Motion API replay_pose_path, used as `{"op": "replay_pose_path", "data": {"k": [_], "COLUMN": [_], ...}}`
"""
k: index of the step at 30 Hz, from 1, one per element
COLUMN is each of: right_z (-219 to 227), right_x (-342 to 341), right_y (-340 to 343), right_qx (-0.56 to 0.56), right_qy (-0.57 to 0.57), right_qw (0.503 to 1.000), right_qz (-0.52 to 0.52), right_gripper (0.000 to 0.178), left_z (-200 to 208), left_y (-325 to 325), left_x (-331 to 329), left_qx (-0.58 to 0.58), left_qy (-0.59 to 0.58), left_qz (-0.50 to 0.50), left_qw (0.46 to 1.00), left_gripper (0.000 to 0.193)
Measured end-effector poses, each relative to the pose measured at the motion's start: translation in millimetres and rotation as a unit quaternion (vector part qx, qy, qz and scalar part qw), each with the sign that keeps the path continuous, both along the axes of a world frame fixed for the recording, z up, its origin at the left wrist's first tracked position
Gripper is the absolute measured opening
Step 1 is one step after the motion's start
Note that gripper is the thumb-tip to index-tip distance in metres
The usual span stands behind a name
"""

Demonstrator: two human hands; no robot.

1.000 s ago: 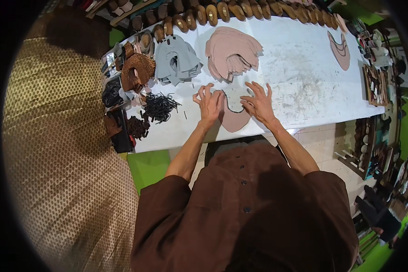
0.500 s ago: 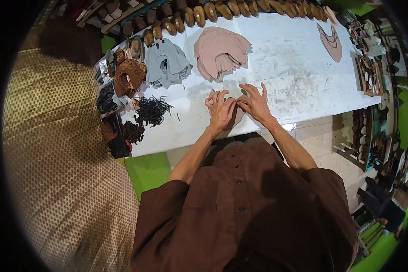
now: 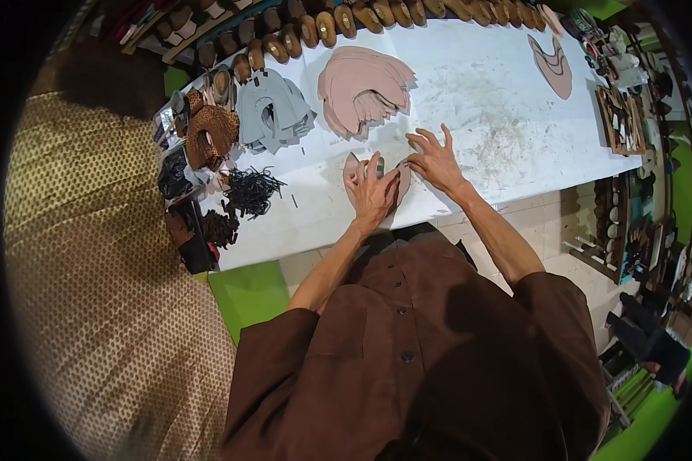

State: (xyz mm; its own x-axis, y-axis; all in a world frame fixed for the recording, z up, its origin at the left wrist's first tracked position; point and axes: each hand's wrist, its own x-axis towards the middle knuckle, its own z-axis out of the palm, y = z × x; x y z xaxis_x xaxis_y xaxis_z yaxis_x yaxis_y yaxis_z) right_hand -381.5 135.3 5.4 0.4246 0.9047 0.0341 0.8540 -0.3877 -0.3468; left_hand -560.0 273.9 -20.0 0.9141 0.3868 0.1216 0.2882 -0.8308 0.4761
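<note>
A pink U-shaped cut piece [image 3: 351,170], like a shoe upper, lies at the near edge of the table. My left hand [image 3: 375,192] rests on it with the fingers apart, hiding its middle. A small grey thing [image 3: 380,166] shows by those fingers; its kind is unclear. At the piece's right tip, my right hand [image 3: 438,165] pinches thumb and forefinger together, the other fingers spread. What the pinch holds is too small to tell. Beyond my hands lies a fanned stack of similar pink pieces [image 3: 346,81].
Grey cut pieces [image 3: 255,138], leopard-print pieces [image 3: 227,119] and a heap of black strips [image 3: 252,190] lie at the left. One pink piece [image 3: 555,81] is at the far right, near a wooden tray [image 3: 603,123]. Brown shoe lasts [image 3: 325,29] line the back of the white-covered table [image 3: 469,84].
My hands have moved apart at the piece. The right hand is slightly up and to the right, and more of the pink piece shows beside my left hand. The whole view has shifted slightly.
</note>
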Motion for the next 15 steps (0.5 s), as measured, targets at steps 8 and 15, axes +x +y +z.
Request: {"op": "replay_pose_path", "data": {"k": [8,15], "right_z": [-1,-4], "right_x": [11,12], "right_y": [16,19], "right_qx": [-0.023,-0.033], "right_qy": [-0.019,-0.026], "right_qw": [0.997,0.996], "right_qz": [0.067,0.076], "right_gripper": [0.011,0.012], "left_z": [-1,-2], "left_y": [-8,-7], "left_x": [4,4], "left_qx": [0.011,0.010], "left_qy": [0.017,0.029], "left_qz": [0.016,0.008], "left_qw": [1.000,0.999], "left_gripper": [0.025,0.029]}}
